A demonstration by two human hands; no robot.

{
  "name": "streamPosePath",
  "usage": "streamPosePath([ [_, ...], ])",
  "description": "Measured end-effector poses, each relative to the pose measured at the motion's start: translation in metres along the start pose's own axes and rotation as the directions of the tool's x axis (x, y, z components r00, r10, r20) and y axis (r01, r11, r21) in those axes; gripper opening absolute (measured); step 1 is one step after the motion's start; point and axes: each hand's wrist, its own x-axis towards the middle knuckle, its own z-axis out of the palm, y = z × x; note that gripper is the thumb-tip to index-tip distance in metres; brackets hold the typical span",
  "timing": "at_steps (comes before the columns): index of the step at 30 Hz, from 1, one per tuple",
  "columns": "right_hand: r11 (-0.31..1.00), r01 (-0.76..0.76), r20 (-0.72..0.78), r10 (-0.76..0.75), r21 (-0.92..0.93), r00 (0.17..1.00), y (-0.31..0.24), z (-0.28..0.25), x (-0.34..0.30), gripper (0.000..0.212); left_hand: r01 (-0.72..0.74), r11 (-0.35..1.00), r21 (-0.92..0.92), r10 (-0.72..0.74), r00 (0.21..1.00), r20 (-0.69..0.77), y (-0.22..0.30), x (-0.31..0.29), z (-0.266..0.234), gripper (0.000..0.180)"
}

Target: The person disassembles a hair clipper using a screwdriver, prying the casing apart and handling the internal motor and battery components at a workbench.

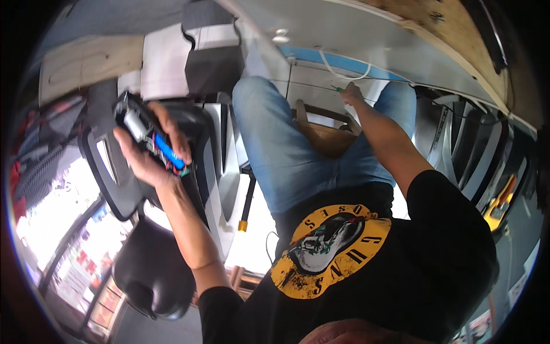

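Tilting the opened device [137, 127] your left hand [148, 167] grips could dislodge its blue cell [170, 153]; right of the device, your right hand [352, 95] apparently pinches a green tool [339, 89].

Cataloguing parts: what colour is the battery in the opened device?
The battery is bright blue, best seen in head view.

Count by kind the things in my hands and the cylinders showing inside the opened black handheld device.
Opened black handheld device, left hand: 1
Silver cylinder, inside it: 1
Blue cylinder, inside it: 1
Slim green tool, right hand: 1
Total: 4
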Motion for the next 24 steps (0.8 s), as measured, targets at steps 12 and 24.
streamPosePath([
  [12,0.997,0.080,0.113,-0.081,0.015,0.990,0.013,0.019,0.026,0.043,0.112,0.983,0.143,-0.109,0.994,-0.024,-0.004,0.017,-0.012,0.087],
  [24,0.994,-0.013,0.017,0.011,0.107,1.000,0.018,0.047,0.054,0.027,-0.025,0.997,0.073,0.026,1.000,-0.017,-0.012,0.015,-0.006,0.074],
])
